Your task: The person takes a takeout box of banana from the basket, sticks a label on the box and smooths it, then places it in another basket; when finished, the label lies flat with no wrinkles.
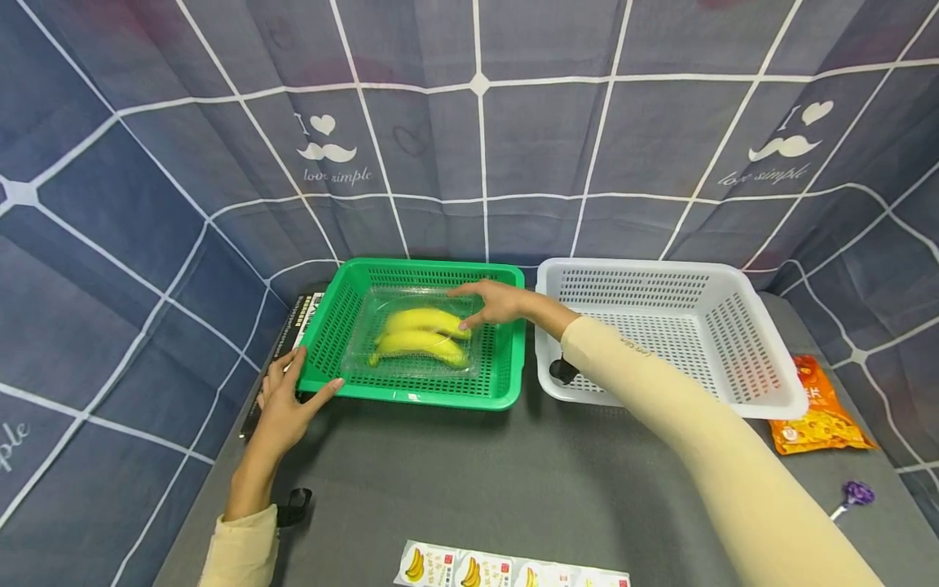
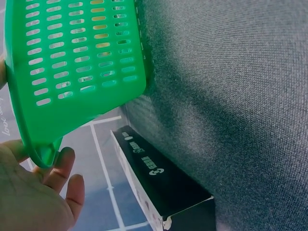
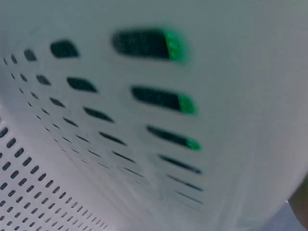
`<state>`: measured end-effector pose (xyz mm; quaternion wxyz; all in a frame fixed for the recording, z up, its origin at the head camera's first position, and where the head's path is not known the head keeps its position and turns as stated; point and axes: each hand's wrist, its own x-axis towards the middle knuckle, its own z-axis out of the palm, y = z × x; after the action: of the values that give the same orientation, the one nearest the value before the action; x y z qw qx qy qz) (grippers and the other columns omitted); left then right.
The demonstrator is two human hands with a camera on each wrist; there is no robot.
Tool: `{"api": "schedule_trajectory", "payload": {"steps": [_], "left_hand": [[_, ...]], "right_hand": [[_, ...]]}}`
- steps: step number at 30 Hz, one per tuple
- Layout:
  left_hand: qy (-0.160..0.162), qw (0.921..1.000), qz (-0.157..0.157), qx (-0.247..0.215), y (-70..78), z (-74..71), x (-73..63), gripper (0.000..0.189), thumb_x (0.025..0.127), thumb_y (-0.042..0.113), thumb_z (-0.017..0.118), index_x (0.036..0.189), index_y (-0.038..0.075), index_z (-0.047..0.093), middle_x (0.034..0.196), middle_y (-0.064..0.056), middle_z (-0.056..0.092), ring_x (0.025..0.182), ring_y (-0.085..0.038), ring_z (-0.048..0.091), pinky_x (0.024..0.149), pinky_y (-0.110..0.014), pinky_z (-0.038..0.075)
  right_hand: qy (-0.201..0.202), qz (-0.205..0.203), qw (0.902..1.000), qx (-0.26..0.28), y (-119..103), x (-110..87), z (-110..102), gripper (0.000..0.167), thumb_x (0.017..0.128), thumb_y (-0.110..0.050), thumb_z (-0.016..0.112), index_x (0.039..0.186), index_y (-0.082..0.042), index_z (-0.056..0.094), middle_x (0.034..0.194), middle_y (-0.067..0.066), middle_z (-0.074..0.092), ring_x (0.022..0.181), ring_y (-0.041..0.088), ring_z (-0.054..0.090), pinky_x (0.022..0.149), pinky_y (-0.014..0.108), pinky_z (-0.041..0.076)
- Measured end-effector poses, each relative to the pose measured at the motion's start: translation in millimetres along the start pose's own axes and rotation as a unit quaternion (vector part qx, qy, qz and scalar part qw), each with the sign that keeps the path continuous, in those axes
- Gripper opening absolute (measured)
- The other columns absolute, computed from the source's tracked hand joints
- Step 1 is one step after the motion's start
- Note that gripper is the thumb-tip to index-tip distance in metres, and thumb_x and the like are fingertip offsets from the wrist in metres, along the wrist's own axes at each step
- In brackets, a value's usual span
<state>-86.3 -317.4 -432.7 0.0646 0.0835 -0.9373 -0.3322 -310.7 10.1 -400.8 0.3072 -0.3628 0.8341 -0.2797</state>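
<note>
A clear plastic box (image 1: 359,350) with two bananas (image 1: 421,333) inside lies in the green basket (image 1: 502,383). My left hand (image 1: 282,412) is at the basket's front-left corner, thumb along the front rim and fingers over the left side. Close up in the left wrist view, the left hand (image 2: 38,192) bends its fingers around that rim corner. Over the right end of the clear box, my right hand (image 1: 499,302) reaches with thumb and forefinger spread apart, fingertips right at the box's lid. Its fingers are out of sight in the right wrist view.
A white basket (image 1: 788,391) stands to the right; its wall (image 3: 240,120) fills the right wrist view. Farther right lie an orange snack bag (image 1: 822,416) and a purple lollipop (image 1: 857,492). Banana-print stickers (image 1: 506,567) lie in front. A black box (image 2: 159,173) sits left of the green basket.
</note>
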Motion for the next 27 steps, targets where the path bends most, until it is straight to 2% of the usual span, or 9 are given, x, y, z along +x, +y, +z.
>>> {"api": "schedule_trajectory", "payload": {"steps": [3, 4, 7, 12, 15, 21, 24, 27], "left_hand": [[0.001, 1.0000, 0.006, -0.001, 1.6, -0.4, 2.3, 0.091, 0.092, 0.042, 0.067, 0.158, 0.007, 0.015, 0.156, -0.026, 0.016, 0.137, -0.052, 0.016, 0.103, -0.071, 0.008], [0.002, 1.0000, 0.008, -0.001, 2.1, -0.5, 3.0, 0.091, 0.092, 0.042, 0.067, 0.158, 0.006, 0.015, 0.156, -0.026, 0.016, 0.138, -0.052, 0.016, 0.103, -0.071, 0.008], [0.000, 0.9999, 0.010, -0.003, 3.1, -0.4, 4.1, 0.091, 0.092, 0.041, 0.067, 0.158, 0.006, 0.015, 0.155, -0.026, 0.015, 0.138, -0.053, 0.014, 0.103, -0.072, 0.006], [-0.009, 0.9999, 0.006, -0.004, 3.9, 1.4, 1.6, 0.091, 0.093, 0.042, 0.066, 0.158, 0.007, 0.013, 0.156, -0.026, 0.014, 0.140, -0.053, 0.012, 0.103, -0.073, 0.005], [-0.013, 0.9999, 0.002, -0.005, 4.0, 2.4, -1.2, 0.091, 0.093, 0.042, 0.065, 0.158, 0.007, 0.013, 0.156, -0.026, 0.013, 0.140, -0.053, 0.011, 0.104, -0.073, 0.004], [-0.012, 0.9999, -0.001, -0.003, 3.6, 2.4, -4.3, 0.091, 0.093, 0.043, 0.065, 0.158, 0.007, 0.013, 0.156, -0.027, 0.013, 0.139, -0.053, 0.013, 0.103, -0.073, 0.005], [-0.017, 0.9998, -0.004, -0.007, 3.3, 1.2, -5.0, 0.091, 0.093, 0.043, 0.064, 0.158, 0.009, 0.011, 0.157, -0.026, 0.012, 0.141, -0.053, 0.011, 0.104, -0.073, 0.004], [-0.018, 0.9998, -0.010, -0.009, 2.8, -1.5, -6.2, 0.092, 0.094, 0.044, 0.064, 0.158, 0.009, 0.009, 0.157, -0.026, 0.011, 0.141, -0.054, 0.009, 0.105, -0.073, 0.003]], "right_hand": [[0.004, 0.015, 0.9956, 0.093, -1.9, -3.8, 1.6, 0.073, 0.091, -0.021, 0.071, 0.154, -0.026, 0.033, 0.164, 0.013, 0.007, 0.097, 0.035, 0.064, 0.087, 0.053, 0.053], [0.005, 0.019, 0.9929, 0.117, -2.8, -5.3, 2.0, 0.073, 0.092, -0.018, 0.070, 0.154, -0.027, 0.033, 0.165, 0.013, 0.003, 0.096, 0.033, 0.065, 0.086, 0.052, 0.054], [0.004, 0.028, 0.9815, 0.189, -4.4, -8.8, 2.7, 0.072, 0.093, -0.010, 0.068, 0.153, -0.027, 0.034, 0.165, 0.011, 0.001, 0.108, 0.030, 0.065, 0.086, 0.051, 0.055], [0.004, 0.042, 0.9576, 0.285, -2.7, -11.4, 3.6, 0.069, 0.093, 0.002, 0.061, 0.153, -0.023, 0.036, 0.165, 0.005, 0.009, 0.127, 0.036, 0.053, 0.083, 0.047, 0.057], [0.008, 0.049, 0.9495, 0.310, -0.6, -11.8, 4.8, 0.068, 0.094, 0.004, 0.059, 0.152, -0.023, 0.037, 0.165, 0.004, 0.008, 0.131, 0.037, 0.047, 0.081, 0.046, 0.058], [0.018, 0.047, 0.9436, 0.327, 1.5, -15.3, 2.0, 0.066, 0.094, 0.004, 0.056, 0.152, -0.024, 0.038, 0.162, 0.006, 0.015, 0.132, 0.036, 0.045, 0.082, 0.046, 0.057], [0.028, 0.046, 0.9382, 0.342, 0.1, -19.5, -2.7, 0.066, 0.095, 0.004, 0.054, 0.152, -0.025, 0.037, 0.159, 0.012, 0.017, 0.125, 0.036, 0.048, 0.083, 0.047, 0.057], [0.041, 0.043, 0.9361, 0.347, -3.2, -25.3, -8.0, 0.067, 0.095, 0.004, 0.054, 0.153, -0.025, 0.036, 0.159, 0.015, 0.011, 0.115, 0.032, 0.052, 0.083, 0.046, 0.057]]}}
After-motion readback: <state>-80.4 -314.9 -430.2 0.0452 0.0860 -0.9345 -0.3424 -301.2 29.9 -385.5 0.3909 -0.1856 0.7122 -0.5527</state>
